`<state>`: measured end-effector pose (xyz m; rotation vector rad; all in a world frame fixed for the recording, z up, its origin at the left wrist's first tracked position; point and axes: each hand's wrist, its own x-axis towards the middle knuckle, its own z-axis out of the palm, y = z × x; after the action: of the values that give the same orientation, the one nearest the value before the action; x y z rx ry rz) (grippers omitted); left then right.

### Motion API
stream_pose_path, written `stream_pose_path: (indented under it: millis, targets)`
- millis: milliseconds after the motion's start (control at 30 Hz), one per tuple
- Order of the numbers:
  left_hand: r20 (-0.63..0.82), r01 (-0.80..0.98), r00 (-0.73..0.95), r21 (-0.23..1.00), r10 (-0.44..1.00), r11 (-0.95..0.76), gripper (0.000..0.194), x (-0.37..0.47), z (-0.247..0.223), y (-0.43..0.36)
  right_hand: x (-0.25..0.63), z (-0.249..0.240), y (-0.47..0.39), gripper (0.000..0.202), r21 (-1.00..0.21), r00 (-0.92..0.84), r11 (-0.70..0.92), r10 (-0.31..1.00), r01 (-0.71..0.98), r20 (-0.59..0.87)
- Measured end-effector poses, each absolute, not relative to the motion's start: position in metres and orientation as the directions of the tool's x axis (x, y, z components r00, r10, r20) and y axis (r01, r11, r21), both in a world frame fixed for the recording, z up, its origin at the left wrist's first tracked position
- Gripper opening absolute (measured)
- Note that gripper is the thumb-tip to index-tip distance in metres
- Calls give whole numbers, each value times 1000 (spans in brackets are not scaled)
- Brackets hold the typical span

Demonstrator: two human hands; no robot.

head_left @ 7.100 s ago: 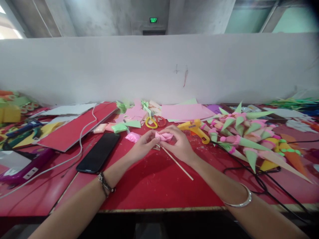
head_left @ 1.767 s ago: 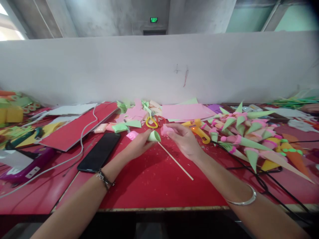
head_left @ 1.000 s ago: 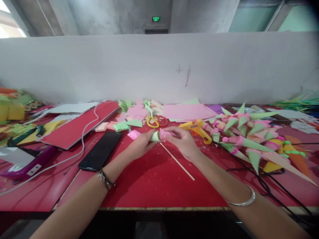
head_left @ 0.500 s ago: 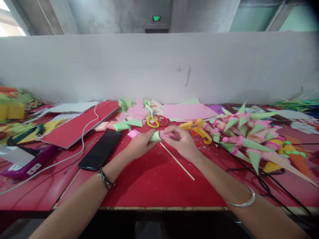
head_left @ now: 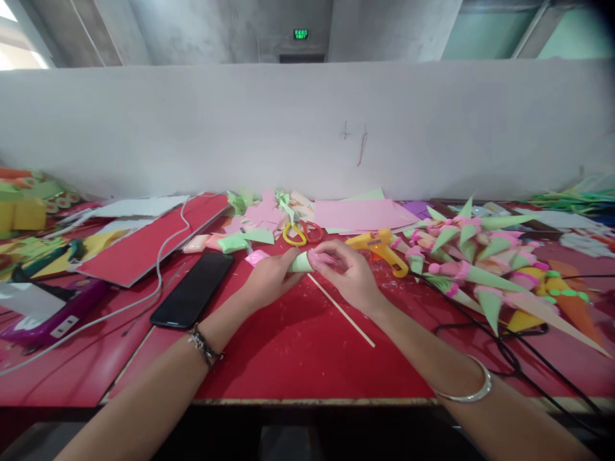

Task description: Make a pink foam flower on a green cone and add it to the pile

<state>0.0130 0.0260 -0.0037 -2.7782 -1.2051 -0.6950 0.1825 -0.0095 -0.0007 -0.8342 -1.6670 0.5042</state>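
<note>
I see red table point(head_left: 288, 365) running to its front edge, between the phone point(head_left: 193, 291) and cables point(head_left: 505, 353), a stick point(head_left: 341, 310) lying on it. My left hand point(head_left: 269, 278) grips the green cone point(head_left: 300, 263); my right hand point(head_left: 353, 275) pinches the pink piece point(head_left: 323, 258) at its mouth.

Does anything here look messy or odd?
Two small oddities. Pale flecks are strewn over the red tabletop near the thin stick, as if spilled, and black cables lie in loose loops beside the pink-and-green cones and trail past the front edge. Nothing looks clearly damaged.
</note>
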Motion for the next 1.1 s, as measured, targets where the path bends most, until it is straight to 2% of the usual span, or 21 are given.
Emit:
stream_pose_path:
  millis: [500,700,933,1100]
  targets:
    - [356,706,617,141,701,-694,18,12,-5,27,186,5,-14,12,-539,-251,733,662,416,706]
    - [338,694,637,140,693,-706,19,12,-6,28,186,6,-14,11,-520,-268,747,646,415,715]
    - [342,652,628,259,699,-712,15,12,-7,27,187,6,-13,10,-529,-294,734,666,426,686]
    - [354,569,634,388,687,-725,15,13,-7,27,186,2,-12,31,-501,-280,733,656,461,701]
